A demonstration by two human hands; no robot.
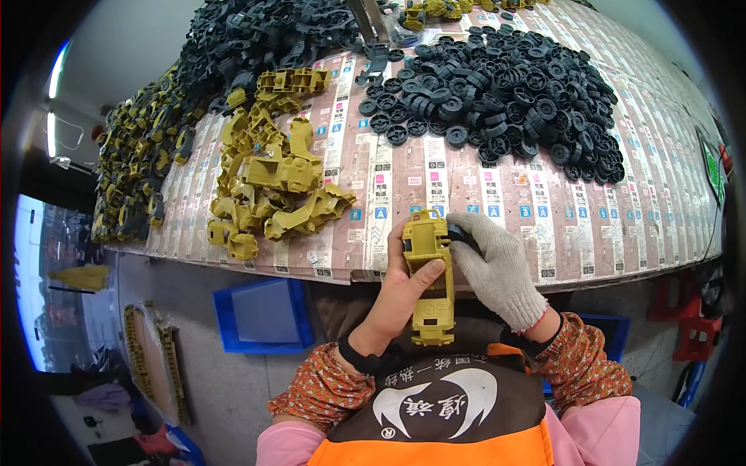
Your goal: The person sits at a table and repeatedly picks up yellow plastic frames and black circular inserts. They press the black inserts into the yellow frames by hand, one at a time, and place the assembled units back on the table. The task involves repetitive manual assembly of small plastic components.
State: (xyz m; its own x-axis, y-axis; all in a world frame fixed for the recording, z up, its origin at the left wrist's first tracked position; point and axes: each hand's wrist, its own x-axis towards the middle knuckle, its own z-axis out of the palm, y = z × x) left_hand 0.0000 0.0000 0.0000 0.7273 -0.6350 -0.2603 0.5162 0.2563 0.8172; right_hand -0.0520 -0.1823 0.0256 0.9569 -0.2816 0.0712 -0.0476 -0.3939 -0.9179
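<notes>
A yellow toy truck body (432,307) is upright in my bare left hand (398,299), thumb across its middle and fingers wrapped behind it, just off the table's near edge. My right hand (497,268), in a pale knitted glove, is closed at the upper right side of the truck body. A dark toy wheel (465,237) shows in part between the gloved fingers and the truck; the glove hides the rest. Left of my hands lies a loose heap of yellow truck bodies (291,172) on the table.
Black toy wheels (497,93) form a big pile at the far right of the printed-paper-covered table (482,210). Dark plastic parts (264,39) are heaped at the far left, beside yellow-and-black pieces (140,155). A blue crate (263,314) and red stools (695,334) stand below the table.
</notes>
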